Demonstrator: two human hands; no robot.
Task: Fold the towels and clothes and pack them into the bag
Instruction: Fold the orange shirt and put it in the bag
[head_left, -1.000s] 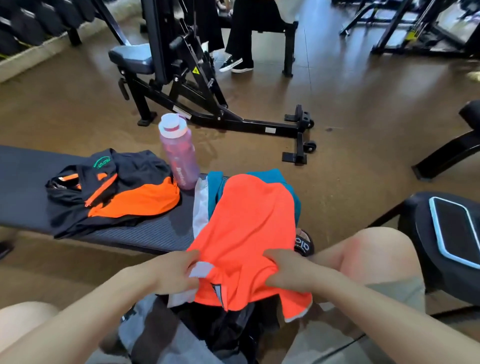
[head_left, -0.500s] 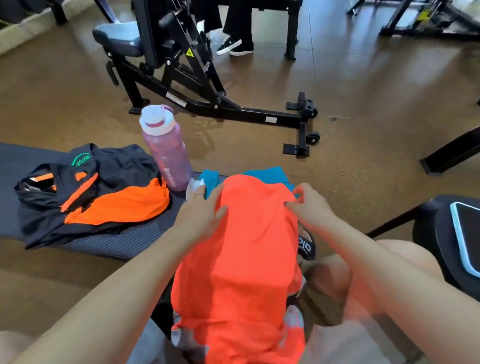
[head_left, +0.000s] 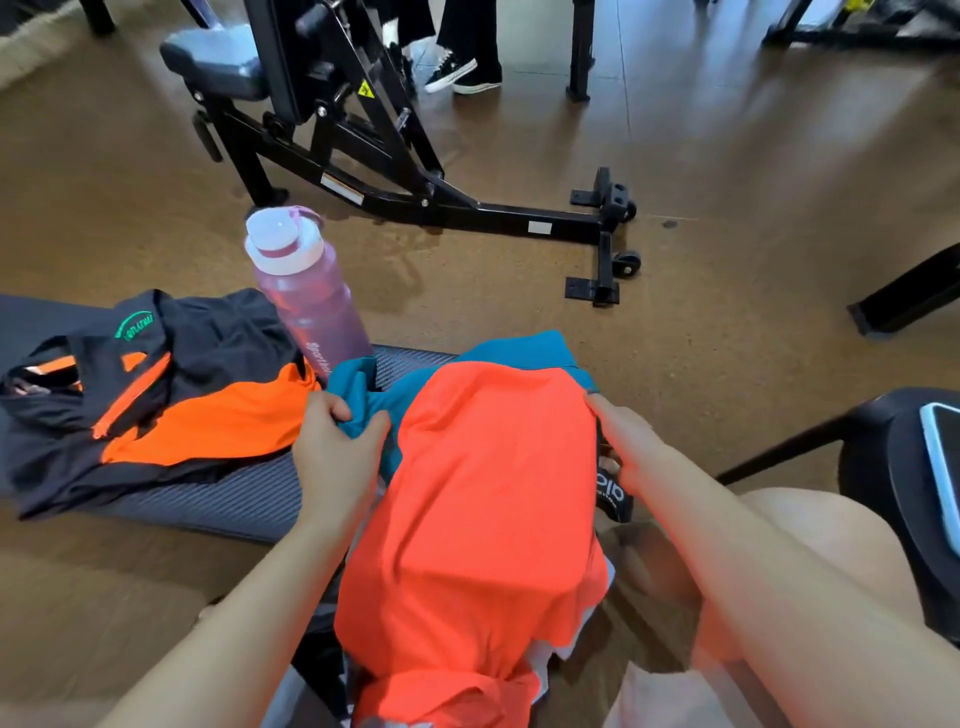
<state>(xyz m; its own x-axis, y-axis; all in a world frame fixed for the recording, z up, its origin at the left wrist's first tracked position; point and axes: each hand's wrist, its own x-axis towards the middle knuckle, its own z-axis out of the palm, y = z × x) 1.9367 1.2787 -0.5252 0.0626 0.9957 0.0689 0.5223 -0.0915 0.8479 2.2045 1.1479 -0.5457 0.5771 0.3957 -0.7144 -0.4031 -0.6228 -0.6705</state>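
Note:
A bright orange-red shirt (head_left: 488, 499) lies stretched from the bench end down toward my lap. Under it sits a teal garment (head_left: 524, 349), showing at the far end and the left side. My left hand (head_left: 337, 447) pinches a bunch of the teal cloth at the shirt's left edge. My right hand (head_left: 626, 447) grips the right edge of the pile, its fingertips hidden under the cloth. A black and orange jacket (head_left: 156, 395) lies crumpled on the bench (head_left: 223, 499) to the left. A dark bag (head_left: 322, 660) shows only partly below the shirt.
A pink water bottle (head_left: 311, 296) with a white cap stands on the bench between the jacket and the pile. A black weight bench frame (head_left: 415, 197) stands on the floor beyond. A phone (head_left: 943, 467) lies on a black seat at the right. A person's feet show at the top.
Both hands went from the near hem of the orange-red shirt up to its far end. They now hold the pile's sides, the left gathering teal cloth. The camera tilted down.

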